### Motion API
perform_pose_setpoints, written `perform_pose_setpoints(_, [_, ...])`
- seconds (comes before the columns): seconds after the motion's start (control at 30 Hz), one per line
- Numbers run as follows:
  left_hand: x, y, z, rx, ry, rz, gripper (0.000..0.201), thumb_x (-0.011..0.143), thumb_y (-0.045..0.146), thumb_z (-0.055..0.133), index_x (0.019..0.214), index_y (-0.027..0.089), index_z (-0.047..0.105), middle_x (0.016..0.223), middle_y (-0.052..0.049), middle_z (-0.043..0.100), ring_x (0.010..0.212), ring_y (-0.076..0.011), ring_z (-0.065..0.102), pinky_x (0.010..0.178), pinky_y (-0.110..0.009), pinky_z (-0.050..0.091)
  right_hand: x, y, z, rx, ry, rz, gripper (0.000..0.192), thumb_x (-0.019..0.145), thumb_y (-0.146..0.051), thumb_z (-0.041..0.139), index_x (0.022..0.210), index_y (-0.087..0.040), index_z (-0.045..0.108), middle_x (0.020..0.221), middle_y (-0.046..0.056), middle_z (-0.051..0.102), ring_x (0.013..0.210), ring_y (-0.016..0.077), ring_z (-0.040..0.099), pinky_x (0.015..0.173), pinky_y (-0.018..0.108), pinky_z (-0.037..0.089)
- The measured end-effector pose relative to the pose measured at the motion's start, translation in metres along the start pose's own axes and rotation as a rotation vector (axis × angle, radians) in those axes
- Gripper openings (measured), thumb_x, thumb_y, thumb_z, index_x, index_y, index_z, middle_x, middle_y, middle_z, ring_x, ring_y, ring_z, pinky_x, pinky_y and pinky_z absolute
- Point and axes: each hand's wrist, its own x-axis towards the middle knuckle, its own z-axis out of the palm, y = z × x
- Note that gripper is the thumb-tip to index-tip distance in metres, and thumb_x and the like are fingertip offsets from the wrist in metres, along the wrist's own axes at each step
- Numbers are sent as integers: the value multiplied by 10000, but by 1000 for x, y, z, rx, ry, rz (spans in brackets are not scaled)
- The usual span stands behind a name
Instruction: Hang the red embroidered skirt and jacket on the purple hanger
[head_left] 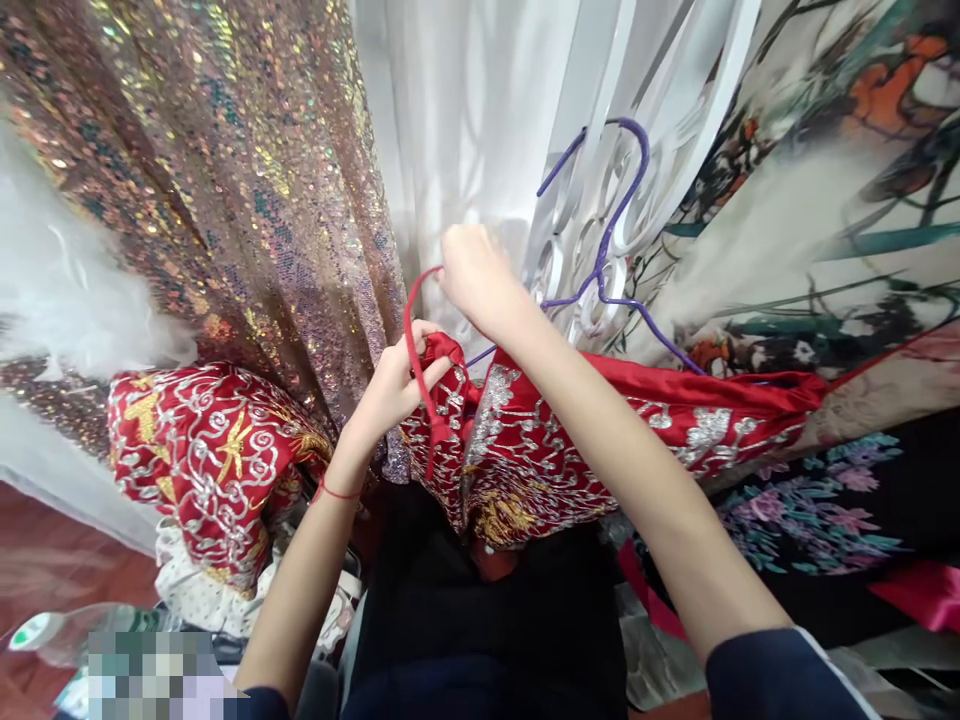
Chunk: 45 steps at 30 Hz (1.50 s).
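Observation:
A red garment (540, 455) with silver and gold embroidery hangs in front of me. A purple hanger (600, 270) is at its top edge, hooked on white scrolled metalwork (596, 160). My left hand (397, 385) has its fingers closed on the garment's red satin edge at the left. Higher up, my right hand (476, 275) is closed on the upper end of a thin red cord (411, 320). That cord loops down past my left fingers to the embroidered front. My right forearm covers part of the garment, and my right fingertips are hidden.
Another red embroidered piece (217, 450) lies at the left on pale fabric. Behind it hangs a sequined curtain (262, 180), with white fluff (67, 250) beside it. A plastic bottle (75, 635) lies at lower left. Black floral fabric (825, 505) is at the right.

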Motion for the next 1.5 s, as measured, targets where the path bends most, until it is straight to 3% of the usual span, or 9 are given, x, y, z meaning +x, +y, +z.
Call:
perform_pose_setpoints(0.13, [1,-3,3,38,12,6,178,908,272,585,1053,186,529,877,-13,677,758,-136,631,741,-270,496,-30,8,8,198,-89,-156,393,916,-166,592,1300,-98,549,1036,139,691,881,221,644,779,348,492])
perform_pose_setpoints(0.23, [1,-1,4,46,-3,18,216,917,260,575,1113,180,533,914,-19,676,779,-141,632,772,-279,502,-78,22,-2,136,45,-305,256,986,-209,481,1215,-169,587,985,76,696,851,192,635,775,327,464])
perform_pose_setpoints(0.33, [0,4,2,59,-39,32,321,960,245,509,1275,181,498,960,-24,658,801,-138,616,806,-290,498,-121,41,-14,-96,241,-308,219,1013,-281,448,968,-183,639,855,79,665,848,231,603,761,358,433])
perform_pose_setpoints(0.43, [0,11,-1,67,-108,60,256,992,233,438,1229,179,518,983,-41,642,827,-137,597,801,-288,487,-144,61,-14,-317,346,-264,243,1000,-347,484,978,-159,636,913,140,653,901,293,573,784,417,416])
perform_pose_setpoints(0.6, [5,17,-3,58,-210,41,132,1002,265,432,1017,183,535,854,-14,601,729,-121,527,709,-269,454,-138,72,-2,-288,101,-375,276,1030,-205,382,919,-174,633,813,66,622,741,201,545,705,340,389])
perform_pose_setpoints(0.8, [13,15,-11,51,-270,25,149,985,324,499,949,190,553,787,14,578,678,-108,499,650,-258,415,-140,68,-17,-400,310,-195,293,1028,-386,448,1004,-164,638,916,112,649,867,254,574,741,356,379])
perform_pose_setpoints(0.97, [14,15,-13,6,-277,-9,222,969,330,490,793,196,501,692,36,487,629,-106,428,597,-261,366,-142,83,-13,-227,109,-263,257,1023,-329,446,885,-190,613,769,46,650,711,199,569,696,317,374])
perform_pose_setpoints(1.33, [7,18,-2,-153,-108,4,203,974,269,473,1150,216,559,1000,-37,655,838,-139,592,792,-302,492,-118,69,11,-179,374,-388,294,1029,-244,417,909,-209,683,769,26,676,679,167,533,727,308,360])
perform_pose_setpoints(1.5, [11,28,-4,-119,-139,-17,174,983,249,410,959,195,574,828,-4,595,737,-131,530,720,-295,469,-120,70,19,-271,424,-388,303,1031,-217,412,900,-200,684,727,19,651,637,166,478,691,314,329])
